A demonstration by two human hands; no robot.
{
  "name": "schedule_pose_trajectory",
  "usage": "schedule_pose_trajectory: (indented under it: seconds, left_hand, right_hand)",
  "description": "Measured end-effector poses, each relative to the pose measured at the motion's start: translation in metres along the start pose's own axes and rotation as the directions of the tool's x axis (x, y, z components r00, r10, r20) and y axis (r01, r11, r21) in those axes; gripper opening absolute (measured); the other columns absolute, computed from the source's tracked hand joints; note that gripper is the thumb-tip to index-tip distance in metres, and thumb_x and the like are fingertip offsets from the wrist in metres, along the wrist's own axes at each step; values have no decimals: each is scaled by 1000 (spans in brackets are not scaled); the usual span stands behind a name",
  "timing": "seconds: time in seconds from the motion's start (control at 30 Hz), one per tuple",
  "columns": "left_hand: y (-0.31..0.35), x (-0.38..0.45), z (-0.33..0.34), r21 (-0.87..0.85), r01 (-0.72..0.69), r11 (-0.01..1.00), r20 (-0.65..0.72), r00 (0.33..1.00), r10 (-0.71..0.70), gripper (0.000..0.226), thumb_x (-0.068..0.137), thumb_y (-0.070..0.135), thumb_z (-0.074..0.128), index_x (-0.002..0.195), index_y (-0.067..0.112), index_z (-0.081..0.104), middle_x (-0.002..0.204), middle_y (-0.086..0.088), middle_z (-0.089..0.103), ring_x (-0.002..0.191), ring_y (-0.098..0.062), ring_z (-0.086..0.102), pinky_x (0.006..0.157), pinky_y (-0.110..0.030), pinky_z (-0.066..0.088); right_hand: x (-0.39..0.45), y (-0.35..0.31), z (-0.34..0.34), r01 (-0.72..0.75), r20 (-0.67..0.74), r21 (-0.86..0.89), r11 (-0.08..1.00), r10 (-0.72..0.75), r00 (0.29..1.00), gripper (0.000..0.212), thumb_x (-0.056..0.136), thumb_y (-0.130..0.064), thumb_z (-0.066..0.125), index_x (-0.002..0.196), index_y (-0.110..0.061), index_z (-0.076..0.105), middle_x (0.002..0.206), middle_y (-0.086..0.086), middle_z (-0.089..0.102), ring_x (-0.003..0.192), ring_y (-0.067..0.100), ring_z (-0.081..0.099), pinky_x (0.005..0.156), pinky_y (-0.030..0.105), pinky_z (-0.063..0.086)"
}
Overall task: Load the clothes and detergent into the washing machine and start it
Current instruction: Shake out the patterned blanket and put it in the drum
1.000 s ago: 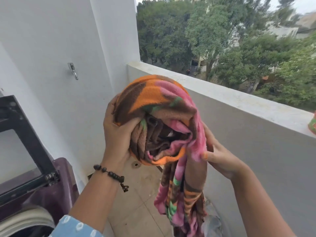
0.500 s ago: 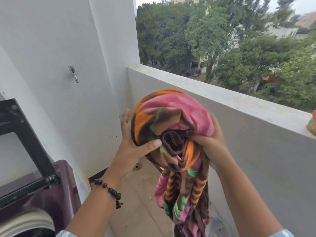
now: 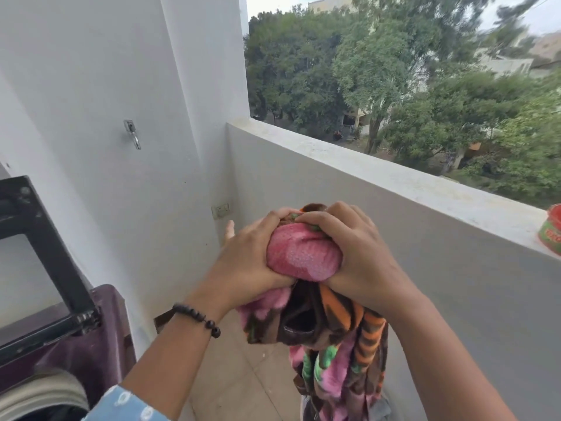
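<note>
Both hands' grip, left hand (image 3: 252,262) and right hand (image 3: 352,256), clenched round bunched fleece blanket (image 3: 303,259), probably compacting it for washing machine (image 3: 91,344) drum at left.

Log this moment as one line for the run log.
phase: bunching | left hand: grips blanket | right hand: grips blanket | washing machine: lid up, lower left | blanket tail hangs down

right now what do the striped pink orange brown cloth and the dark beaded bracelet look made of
Striped pink, orange and brown cloth: looks like soft fleece, matte and fuzzy, with a nubbly pile on the pink bunch. Dark beaded bracelet: round matte black beads, possibly wood or stone; cannot tell which.
</note>
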State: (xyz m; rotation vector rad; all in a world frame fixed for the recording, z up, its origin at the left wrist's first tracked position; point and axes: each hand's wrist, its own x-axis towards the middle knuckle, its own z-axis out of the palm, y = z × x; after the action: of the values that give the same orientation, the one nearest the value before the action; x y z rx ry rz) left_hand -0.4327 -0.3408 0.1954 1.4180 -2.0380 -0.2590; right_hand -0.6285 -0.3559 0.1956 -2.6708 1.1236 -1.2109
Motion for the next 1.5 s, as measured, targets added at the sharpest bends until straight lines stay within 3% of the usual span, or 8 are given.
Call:
schedule_pose_trajectory:
  seconds: [0.17, 0.37, 0.7, 0.83, 1.0, 1.2, 1.33, 1.5]
  left_hand:
    - [0, 3, -2, -370, -57, 927, -263, 964, -45, 73, 54, 50, 79, 121, 39, 54, 116, 14, 65, 105, -3, 63, 86, -19, 54]
    - [-6, 16, -12, -839, -186, 511, -419, 821, -389, 63, 59, 11, 83, 117, 14, 59, 107, -2, 69, 96, -15, 69, 77, -29, 57]
    - [-7, 11, 38, -961, -67, 268, -208, 815, -541, 88, 61, 21, 87, 137, 5, 46, 131, -21, 58, 118, -35, 60, 87, -44, 56]
    - [-23, 1, 37, -925, 158, 346, -11, 898, -440, 116, 44, 40, 98, 142, 21, 38, 137, -13, 57, 122, -29, 59, 99, -58, 49]
    - [-30, -9, 0, -768, 222, 601, 75, 963, -260, 145, 35, 58, 94, 149, 51, 5, 162, 10, 11, 147, -3, 20, 109, -23, 36]
    - [-5, 9, -22, 56, 18, 998, 125, 992, -25, 147, 41, 75, 80, 142, 55, -25, 157, 25, -23, 142, 0, -31, 115, -53, -17]
    - [-5, 12, -16, 72, -19, 997, 108, 994, 11, 112, 47, 72, 75, 141, 50, 19, 142, 17, 48, 131, -10, 44, 117, -62, 14]
    - [-15, 6, -5, -222, -58, 973, -200, 980, 12, 72, 54, 57, 75, 118, 35, 52, 106, 18, 68, 95, 2, 65, 80, -11, 47]
  right_hand:
    - [-9, 20, -15, -167, 162, 320, 932, 120, 979, 103, 63, -54, 83, 148, -40, 26, 142, -16, 39, 136, 7, 35, 113, 42, 33]
    - [-38, 61, -3, -491, 363, 691, 530, 333, 871, 138, 42, -67, 87, 147, -57, -3, 159, -18, 16, 142, -7, 24, 111, 20, 31]
    - [-22, 46, 36, -462, 284, 849, 257, 515, 809, 110, 41, -41, 96, 136, -14, 47, 125, 6, 66, 114, 23, 64, 96, 45, 53]
    - [-14, 52, 30, -323, 62, 895, 308, 630, 774, 69, 59, -5, 77, 122, -25, 55, 104, -8, 72, 96, 12, 70, 75, 27, 58]
    - [-7, 59, 16, -292, -59, 751, 592, 501, 864, 67, 54, -12, 79, 114, -35, 60, 107, -2, 68, 100, 14, 64, 92, 35, 51]
    - [12, 34, 12, -88, 0, 258, 962, 91, 996, 57, 69, -32, 77, 123, -36, 59, 113, -13, 54, 111, 20, 56, 91, 53, 45]
    - [19, 19, 6, 59, 38, 82, 995, -62, 997, 62, 68, -23, 72, 126, -37, 57, 106, -9, 54, 99, 23, 53, 79, 49, 46]
    - [13, 18, -6, -52, 95, 255, 965, 29, 995, 88, 66, -29, 78, 144, -38, 38, 127, -13, 52, 123, 14, 47, 103, 47, 39]
